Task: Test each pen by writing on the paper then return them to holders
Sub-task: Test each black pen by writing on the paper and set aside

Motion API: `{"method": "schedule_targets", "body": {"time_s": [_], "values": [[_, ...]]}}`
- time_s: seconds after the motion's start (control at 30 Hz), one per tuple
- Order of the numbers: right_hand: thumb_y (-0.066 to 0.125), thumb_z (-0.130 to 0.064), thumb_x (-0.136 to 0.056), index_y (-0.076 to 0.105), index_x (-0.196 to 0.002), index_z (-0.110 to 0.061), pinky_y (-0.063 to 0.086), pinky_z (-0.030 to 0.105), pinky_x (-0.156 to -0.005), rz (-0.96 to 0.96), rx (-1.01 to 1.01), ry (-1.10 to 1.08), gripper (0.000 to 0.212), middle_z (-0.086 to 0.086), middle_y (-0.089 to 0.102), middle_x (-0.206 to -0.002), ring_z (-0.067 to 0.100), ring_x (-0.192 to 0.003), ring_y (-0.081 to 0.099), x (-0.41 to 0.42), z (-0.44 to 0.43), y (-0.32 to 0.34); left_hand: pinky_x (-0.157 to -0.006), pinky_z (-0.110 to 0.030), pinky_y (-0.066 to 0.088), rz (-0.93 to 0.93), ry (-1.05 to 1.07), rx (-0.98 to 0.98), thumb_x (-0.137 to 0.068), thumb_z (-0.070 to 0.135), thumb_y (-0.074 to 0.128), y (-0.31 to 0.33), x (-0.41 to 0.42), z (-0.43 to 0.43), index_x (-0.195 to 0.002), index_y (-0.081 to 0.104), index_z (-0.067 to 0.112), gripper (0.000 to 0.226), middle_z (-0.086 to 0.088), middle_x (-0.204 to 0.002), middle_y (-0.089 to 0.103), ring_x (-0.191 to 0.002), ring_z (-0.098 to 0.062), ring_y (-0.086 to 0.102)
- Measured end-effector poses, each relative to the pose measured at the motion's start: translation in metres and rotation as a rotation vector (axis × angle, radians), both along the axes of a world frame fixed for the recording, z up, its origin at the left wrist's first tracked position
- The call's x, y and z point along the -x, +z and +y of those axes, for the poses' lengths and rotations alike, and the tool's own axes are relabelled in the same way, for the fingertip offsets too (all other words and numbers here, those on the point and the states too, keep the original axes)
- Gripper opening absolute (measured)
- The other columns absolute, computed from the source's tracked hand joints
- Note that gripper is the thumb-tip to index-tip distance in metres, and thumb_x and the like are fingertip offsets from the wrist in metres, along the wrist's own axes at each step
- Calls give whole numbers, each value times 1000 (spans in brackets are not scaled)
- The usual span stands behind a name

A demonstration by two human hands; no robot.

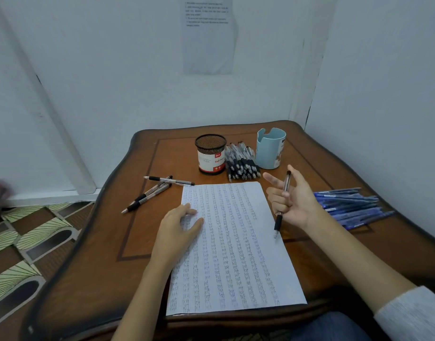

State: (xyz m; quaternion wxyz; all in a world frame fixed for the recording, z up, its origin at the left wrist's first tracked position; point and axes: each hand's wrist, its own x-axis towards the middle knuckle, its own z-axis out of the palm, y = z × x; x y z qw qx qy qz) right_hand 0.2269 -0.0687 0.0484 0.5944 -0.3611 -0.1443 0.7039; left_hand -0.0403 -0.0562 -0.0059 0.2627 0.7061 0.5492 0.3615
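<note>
Right hand (293, 201) grips a pen (287, 184) over the paper's (236, 254) right edge.
Its lower fingers curl round the barrel, forefinger and thumb spread, tip downward. Left hand (178, 226) lies flat, fingers relaxed, on the sheet's upper left. The sheet reaches the table's (93, 242) front edge; bare wood flanks it. Both holders (210, 153) stand beyond.

One head-worn view, wide angle.
It looks forward and down from the near edge of the table (88, 267), close above it, facing its far edge.
</note>
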Motion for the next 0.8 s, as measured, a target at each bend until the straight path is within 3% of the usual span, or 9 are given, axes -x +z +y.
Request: {"method": "schedule_targets", "body": {"time_s": [0.13, 0.27, 0.33, 0.47, 0.53, 0.63, 0.67, 0.73, 0.8], "values": [[44, -58, -92, 74, -88, -7, 13, 17, -36, -17, 9, 23, 60, -4, 30, -53, 5, -39, 20, 1, -4, -3, -109, -38, 37, -7, -2, 11, -87, 27, 69, 1, 0, -1, -110, 65, 22, 24, 2, -136, 55, -129, -11, 45], [36, -39, -93, 69, -94, -8, 10, 18, -38, -3, 1, 8, 46, -5, 26, -49, 5, -36, 19, 0, -6, -2, -109, -36, 37, -14, -2, 11, -86, 27, 69, 1, 0, -2, -109, 65, 22, 24, 3, -135, 56, -128, -10, 45], [36, -39, -93, 68, -96, -8, 12, 17, -36, 39, -6, 6, 45, -5, 27, -49, 5, -35, 20, 0, -7, -2, -108, -35, 37, -11, -5, 16, -87, 27, 69, 2, 0, -3, -109, 65, 23, 23, 3, -135, 55, -129, -10, 45], [47, -44, -95, 67, -114, -4, 16, 12, -34, -12, -53, 40, 48, 0, 48, -59, 4, -32, 24, 2, -8, -3, -109, -32, 36, 0, -5, 22, -87, 26, 69, 3, -1, -2, -111, 65, 22, 24, 3, -136, 55, -129, -10, 44], [46, -27, -98, 62, -121, 1, 25, 12, -32, -99, -52, 25, 40, 9, 64, -74, 4, -33, 34, 3, -7, -5, -106, -29, 34, 10, -8, 20, -87, 27, 68, 3, -1, -3, -111, 64, 23, 24, 4, -137, 54, -129, -9, 44], [31, -34, -100, 63, -118, 3, 43, 17, -54, -57, 6, 46, 52, 19, 69, -93, 14, -58, 59, 5, -5, -8, -104, -27, 34, 7, -14, 19, -87, 26, 68, 4, -1, -4, -108, 63, 26, 21, 4, -137, 54, -129, -10, 44], [27, -39, -100, 66, -116, 1, 41, 21, -57, -85, 18, 58, 58, 17, 68, -87, 16, -61, 56, 4, -4, -11, -105, -28, 34, 4, -15, 21, -87, 26, 68, 4, -1, -4, -107, 62, 28, 21, 3, -136, 54, -129, -10, 44], [26, -48, -100, 73, -102, 1, 36, 21, -47, -144, 48, 65, 68, 10, 59, -66, 12, -52, 44, 5, -3, -13, -105, -29, 35, -1, -17, 26, -87, 25, 68, 4, -1, -4, -106, 61, 29, 20, 3, -136, 54, -129, -11, 44], [39, -51, -98, 75, -87, 1, 36, 16, -40, -182, 64, 44, 64, 6, 55, -57, 8, -43, 43, 8, -3, -14, -106, -30, 35, 5, -19, 30, -87, 26, 68, 4, -1, -4, -106, 61, 29, 20, 4, -136, 54, -129, -11, 44]]}}
